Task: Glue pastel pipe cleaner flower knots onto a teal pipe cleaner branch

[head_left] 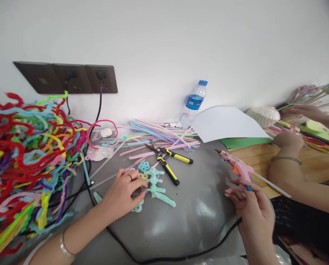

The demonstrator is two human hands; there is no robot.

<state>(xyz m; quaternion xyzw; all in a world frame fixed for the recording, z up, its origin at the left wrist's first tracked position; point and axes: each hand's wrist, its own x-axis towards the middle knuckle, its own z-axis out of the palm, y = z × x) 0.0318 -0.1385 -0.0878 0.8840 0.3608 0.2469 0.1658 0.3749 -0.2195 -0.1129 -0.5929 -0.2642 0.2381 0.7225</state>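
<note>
My right hand (254, 209) grips the handle of a pink hot glue gun (245, 171), held above the grey tabletop with its nozzle pointing left. A clear glue stick (272, 184) sticks out of its back. My left hand (127, 191) is low on the table, thumb and forefinger closed about the left ends of a mint-green pipe cleaner piece (154, 181) with several crossbars. Beside those fingers lie a blue pipe cleaner flower (144, 166) and a yellow one (144, 176), partly covered. Yellow-and-black pliers (168, 167) rest just behind, handles spread.
Loose pipe cleaners (29, 147) heap up at left; straight pastel ones (159, 132) lie along the wall. A black cord (164, 260) crosses the front. A water bottle (194, 101) and white paper (227, 123) stand behind. Another person's arm (297, 180) works at right.
</note>
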